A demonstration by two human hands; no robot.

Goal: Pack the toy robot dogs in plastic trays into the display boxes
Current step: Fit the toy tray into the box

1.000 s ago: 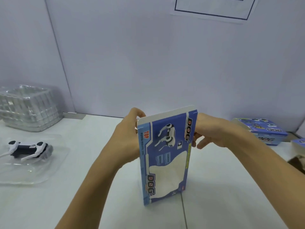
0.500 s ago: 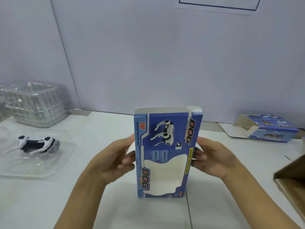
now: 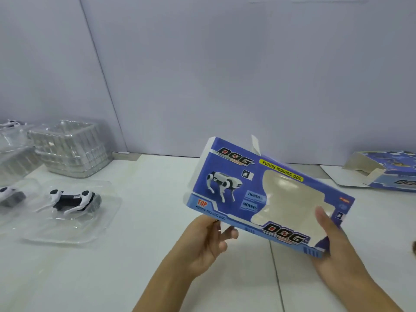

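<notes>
Head view: a blue display box (image 3: 267,194) is held above the white table (image 3: 144,262), tilted down toward 4 o'clock. Its right end is gripped by the right hand (image 3: 335,251); its left edge is pinched by the left hand (image 3: 207,242). At 9 o'clock a toy robot dog (image 3: 72,200) lies in a plastic tray (image 3: 67,226).

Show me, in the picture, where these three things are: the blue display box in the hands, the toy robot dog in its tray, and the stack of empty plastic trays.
display box (image 3: 227,167): head view, on its printed blue front.
toy robot dog (image 3: 69,199): head view, on its black body.
stack of empty trays (image 3: 72,149): head view, on its front wall.
</notes>
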